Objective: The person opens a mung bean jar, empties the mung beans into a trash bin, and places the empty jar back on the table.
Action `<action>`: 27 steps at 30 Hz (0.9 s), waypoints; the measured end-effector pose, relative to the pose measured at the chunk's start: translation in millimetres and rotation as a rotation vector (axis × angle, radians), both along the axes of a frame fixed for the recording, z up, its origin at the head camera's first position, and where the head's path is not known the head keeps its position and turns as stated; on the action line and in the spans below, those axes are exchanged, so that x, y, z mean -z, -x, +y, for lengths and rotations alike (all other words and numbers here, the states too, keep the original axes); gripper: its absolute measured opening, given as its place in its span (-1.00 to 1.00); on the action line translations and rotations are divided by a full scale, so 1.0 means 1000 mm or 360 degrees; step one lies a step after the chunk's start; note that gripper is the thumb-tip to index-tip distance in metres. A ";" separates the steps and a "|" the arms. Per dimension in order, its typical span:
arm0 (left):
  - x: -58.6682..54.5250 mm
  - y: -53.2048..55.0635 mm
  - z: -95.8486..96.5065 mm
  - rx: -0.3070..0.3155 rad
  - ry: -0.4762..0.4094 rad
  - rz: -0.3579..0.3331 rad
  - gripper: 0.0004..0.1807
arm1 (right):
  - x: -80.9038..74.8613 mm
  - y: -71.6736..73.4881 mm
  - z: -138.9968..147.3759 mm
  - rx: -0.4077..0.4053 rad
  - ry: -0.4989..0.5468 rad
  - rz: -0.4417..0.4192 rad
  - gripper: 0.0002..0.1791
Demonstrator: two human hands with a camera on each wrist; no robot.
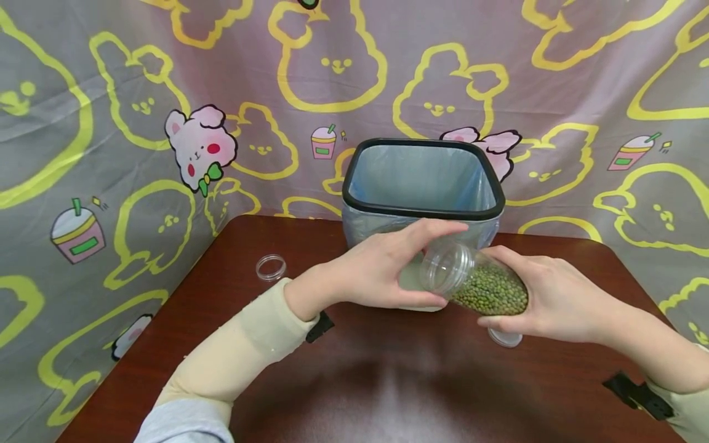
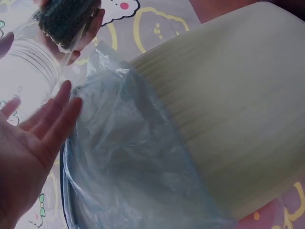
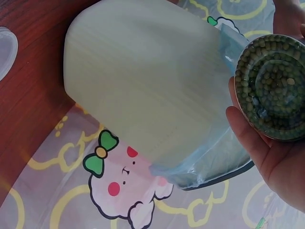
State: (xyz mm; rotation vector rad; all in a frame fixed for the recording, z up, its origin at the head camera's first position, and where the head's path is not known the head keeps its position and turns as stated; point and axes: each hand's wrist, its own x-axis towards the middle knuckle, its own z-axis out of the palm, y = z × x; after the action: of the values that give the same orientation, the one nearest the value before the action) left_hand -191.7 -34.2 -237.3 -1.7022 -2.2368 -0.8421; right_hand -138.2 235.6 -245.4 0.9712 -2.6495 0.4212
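My right hand [image 1: 559,295] grips a clear plastic jar of green mung beans [image 1: 490,289] around its base end. Lying tilted in the air, the jar has its uncapped, threaded mouth toward the left, with the beans gathered in the lower part. Around that mouth my left hand [image 1: 376,264] is spread, thumb and fingers apart. In the left wrist view its fingers [image 2: 59,107] are extended close beside the clear neck. The right wrist view shows the jar's round bottom [image 3: 276,88], beans visible through it, in the right palm.
Behind the hands stands a pale bin [image 1: 421,292] with a black rim [image 1: 423,210] and a bluish bag liner [image 1: 421,172]. A clear ring-shaped lid [image 1: 271,267] lies left on the brown table [image 1: 388,381]. Another round lid [image 1: 505,337] lies below the right hand. A patterned cloth [image 1: 249,74] hangs behind.
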 end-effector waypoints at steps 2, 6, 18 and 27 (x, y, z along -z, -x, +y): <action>0.000 0.002 0.000 0.0108 -0.0039 0.0008 -0.15 | 0.000 0.000 0.000 0.0000 0.0005 -0.0008 -0.15; 0.000 0.002 0.001 0.0173 -0.0048 0.0012 -0.26 | 0.000 0.000 0.001 0.0006 0.0002 -0.0026 -0.16; 0.002 -0.003 0.001 -0.0088 0.0021 0.0030 -0.18 | 0.000 -0.001 -0.001 0.0044 -0.0036 -0.0096 -0.16; 0.002 -0.002 -0.003 0.0003 0.0016 0.0124 -0.10 | 0.000 0.000 -0.001 0.0051 -0.0050 -0.0077 -0.15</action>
State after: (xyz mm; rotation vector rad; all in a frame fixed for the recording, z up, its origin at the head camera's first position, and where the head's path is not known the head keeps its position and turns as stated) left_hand -189.8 -37.2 -239.2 -1.7113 -2.1925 -0.7524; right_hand -137.9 234.4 -245.7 0.9375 -2.7189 0.4017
